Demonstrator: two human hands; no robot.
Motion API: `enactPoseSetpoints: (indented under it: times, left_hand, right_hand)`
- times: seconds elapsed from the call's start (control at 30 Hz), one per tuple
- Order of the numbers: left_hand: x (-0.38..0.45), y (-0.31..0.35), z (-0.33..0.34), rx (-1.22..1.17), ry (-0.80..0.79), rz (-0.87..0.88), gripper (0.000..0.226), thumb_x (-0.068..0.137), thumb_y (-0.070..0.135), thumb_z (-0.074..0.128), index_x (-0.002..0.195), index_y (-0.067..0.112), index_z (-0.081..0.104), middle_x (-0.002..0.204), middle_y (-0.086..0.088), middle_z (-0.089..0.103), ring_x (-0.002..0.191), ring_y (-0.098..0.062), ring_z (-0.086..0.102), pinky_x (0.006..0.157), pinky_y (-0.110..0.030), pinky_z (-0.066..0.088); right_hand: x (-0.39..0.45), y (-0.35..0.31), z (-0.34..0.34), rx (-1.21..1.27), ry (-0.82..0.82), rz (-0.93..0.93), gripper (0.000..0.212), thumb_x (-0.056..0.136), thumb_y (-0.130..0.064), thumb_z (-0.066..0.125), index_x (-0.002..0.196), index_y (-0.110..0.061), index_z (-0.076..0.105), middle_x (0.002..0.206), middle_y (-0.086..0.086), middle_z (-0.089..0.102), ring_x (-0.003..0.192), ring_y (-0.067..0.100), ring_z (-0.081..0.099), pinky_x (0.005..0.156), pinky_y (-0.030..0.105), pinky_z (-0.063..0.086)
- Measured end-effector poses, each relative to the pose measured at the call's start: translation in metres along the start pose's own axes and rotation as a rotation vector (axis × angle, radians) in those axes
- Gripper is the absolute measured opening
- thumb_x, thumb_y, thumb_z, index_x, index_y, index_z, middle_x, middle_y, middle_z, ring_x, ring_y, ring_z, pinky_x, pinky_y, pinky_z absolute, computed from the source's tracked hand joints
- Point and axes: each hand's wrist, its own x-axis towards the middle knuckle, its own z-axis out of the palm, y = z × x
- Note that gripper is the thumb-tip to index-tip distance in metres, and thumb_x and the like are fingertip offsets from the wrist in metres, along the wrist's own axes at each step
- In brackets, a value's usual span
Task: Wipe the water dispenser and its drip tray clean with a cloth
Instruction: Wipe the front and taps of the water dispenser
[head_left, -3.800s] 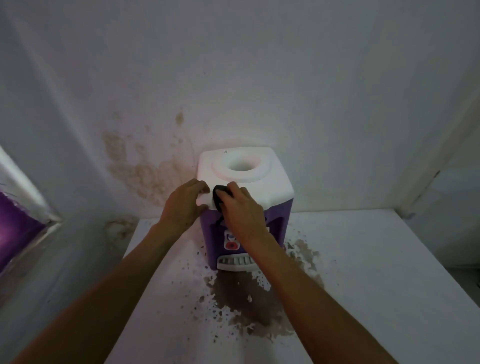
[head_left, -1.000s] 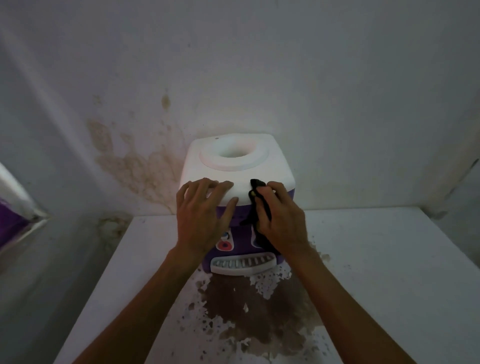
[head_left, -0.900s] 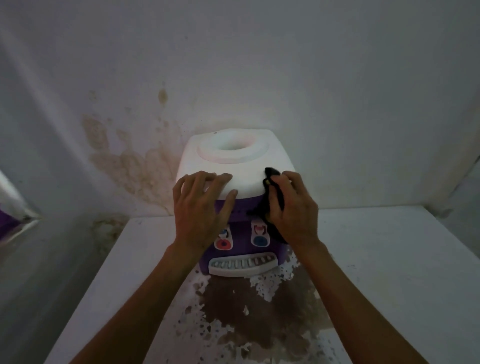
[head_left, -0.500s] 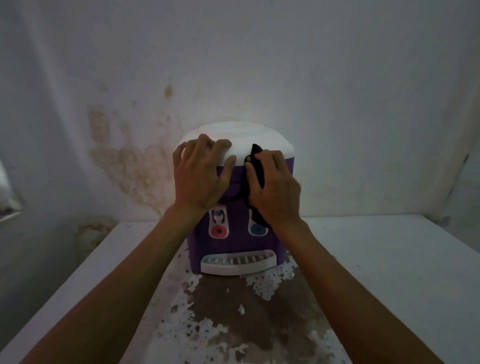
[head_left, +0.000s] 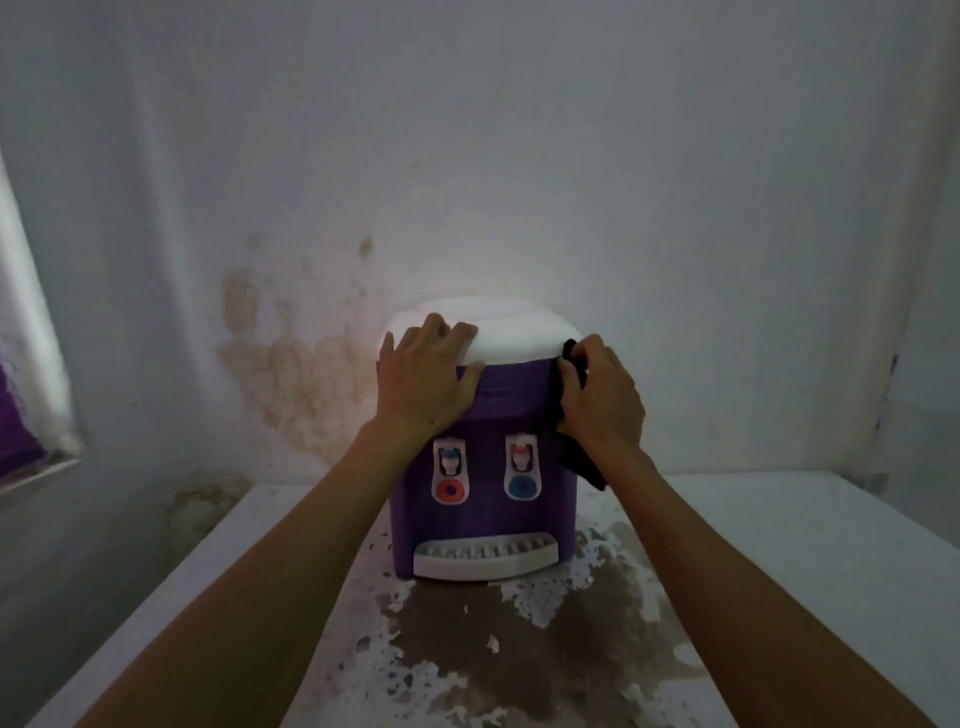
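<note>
A small purple water dispenser (head_left: 483, 525) with a white top (head_left: 519, 335) stands on a white table, against the wall. Its grey-white drip tray (head_left: 485, 558) juts out at the bottom front, under a red tap and a blue tap. My left hand (head_left: 428, 379) lies flat on the top left corner of the dispenser, fingers spread. My right hand (head_left: 600, 397) presses a black cloth (head_left: 569, 374) against the upper right edge; the cloth's tail hangs down the right side.
The white table (head_left: 779, 545) has a large brown patch of peeled paint (head_left: 519, 634) in front of the dispenser. The wall behind (head_left: 311, 374) is stained brown. A window frame (head_left: 31, 364) stands at the left.
My right hand slid the cloth from the front centre of the dispenser to its right edge. My view dropped lower, so the taps and front face show fully. The left hand stayed on top.
</note>
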Motion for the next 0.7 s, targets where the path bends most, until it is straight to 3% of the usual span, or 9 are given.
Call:
enactPoseSetpoints:
  times: [0.07, 0.17, 0.27, 0.43, 0.6, 0.7]
  left_hand:
    - [-0.001, -0.003, 0.004, -0.025, 0.042, -0.004, 0.038, 0.096, 0.040, 0.055, 0.132, 0.029, 0.058, 0.118, 0.000, 0.057, 0.109, -0.028, 0.060, 0.102, -0.055, 0.042]
    - [-0.003, -0.009, 0.007, -0.058, 0.058, 0.002, 0.037, 0.098, 0.030, 0.051, 0.134, 0.030, 0.058, 0.120, 0.000, 0.057, 0.111, -0.029, 0.059, 0.104, -0.059, 0.040]
    - [-0.002, -0.014, 0.005, -0.089, 0.044, -0.005, 0.039, 0.102, 0.026, 0.045, 0.139, 0.032, 0.056, 0.123, 0.003, 0.056, 0.118, -0.027, 0.056, 0.113, -0.064, 0.030]
    - [0.001, -0.017, 0.004, -0.135, 0.029, -0.009, 0.039, 0.103, 0.022, 0.046, 0.138, 0.033, 0.058, 0.117, 0.005, 0.055, 0.119, -0.025, 0.054, 0.117, -0.065, 0.024]
    - [0.001, -0.012, 0.006, -0.096, 0.033, -0.004, 0.038, 0.097, 0.032, 0.057, 0.136, 0.030, 0.058, 0.118, 0.001, 0.056, 0.119, -0.029, 0.056, 0.115, -0.065, 0.028]
    - [0.001, -0.011, 0.005, -0.070, 0.043, -0.006, 0.040, 0.096, 0.039, 0.060, 0.134, 0.029, 0.059, 0.117, 0.001, 0.056, 0.119, -0.028, 0.057, 0.115, -0.067, 0.028]
  right_hand:
    - [-0.001, -0.023, 0.002, 0.022, 0.006, -0.104, 0.014, 0.103, -0.036, 0.049, 0.106, -0.023, 0.053, 0.102, -0.006, 0.059, 0.078, 0.014, 0.056, 0.063, 0.030, 0.043]
    - [-0.020, -0.053, 0.015, 0.012, -0.062, -0.411, 0.019, 0.104, -0.037, 0.047, 0.112, -0.023, 0.058, 0.106, -0.008, 0.059, 0.076, 0.012, 0.059, 0.056, 0.029, 0.048]
    - [-0.036, -0.048, 0.030, -0.154, -0.091, -0.677, 0.018, 0.104, -0.034, 0.052, 0.113, -0.022, 0.061, 0.106, -0.006, 0.061, 0.076, 0.013, 0.064, 0.047, 0.027, 0.050]
    - [-0.019, -0.024, 0.017, -0.039, 0.068, -0.286, 0.017, 0.105, -0.031, 0.047, 0.114, -0.022, 0.059, 0.109, -0.006, 0.060, 0.072, 0.014, 0.060, 0.049, 0.020, 0.036]
    - [-0.004, 0.000, -0.003, 0.016, -0.022, -0.086, 0.014, 0.102, -0.036, 0.054, 0.109, -0.026, 0.060, 0.104, -0.010, 0.064, 0.082, 0.012, 0.061, 0.059, 0.025, 0.041]
    - [0.002, 0.000, -0.014, 0.178, -0.067, 0.017, 0.011, 0.100, -0.038, 0.058, 0.105, -0.029, 0.061, 0.102, -0.012, 0.068, 0.078, 0.009, 0.066, 0.061, 0.026, 0.049]
